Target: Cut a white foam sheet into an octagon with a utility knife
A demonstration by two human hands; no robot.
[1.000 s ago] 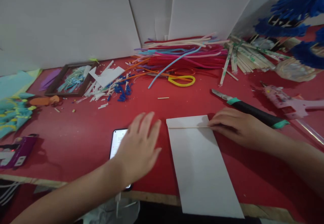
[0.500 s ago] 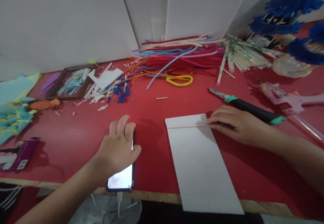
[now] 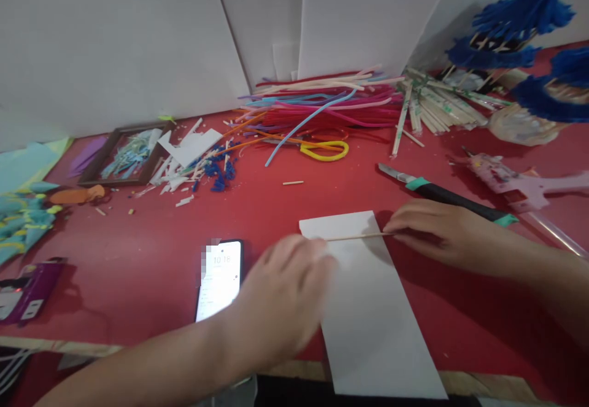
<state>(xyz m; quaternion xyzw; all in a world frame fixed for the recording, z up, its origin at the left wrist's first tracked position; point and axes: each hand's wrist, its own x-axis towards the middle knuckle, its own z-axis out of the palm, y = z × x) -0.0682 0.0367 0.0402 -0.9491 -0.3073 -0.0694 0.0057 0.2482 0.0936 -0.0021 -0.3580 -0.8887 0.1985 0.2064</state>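
A white rectangular board (image 3: 372, 309) lies on the red table, its near end reaching past the front edge. Across its far part runs a thin wooden stick (image 3: 356, 236). My right hand (image 3: 432, 232) pinches the stick's right end beside the board's right edge. Over the board's left edge, my left hand (image 3: 289, 290) is smeared by motion, covering the stick's left end; whether its fingers touch the stick I cannot tell. A lit phone (image 3: 223, 275) lies left of that hand, partly behind the forearm.
Beyond the right hand lie a utility knife (image 3: 451, 197) and a pink glue gun (image 3: 510, 180). At the back are pipe cleaners (image 3: 331, 103), yellow-handled scissors (image 3: 324, 150) and wrapped chopsticks (image 3: 437, 103). Scraps (image 3: 216, 170) and a brown frame (image 3: 124, 155) sit left.
My left hand has moved right from above the phone to the board's left edge, uncovering the phone's screen. My right hand stays at the stick's right end, shifted slightly right.
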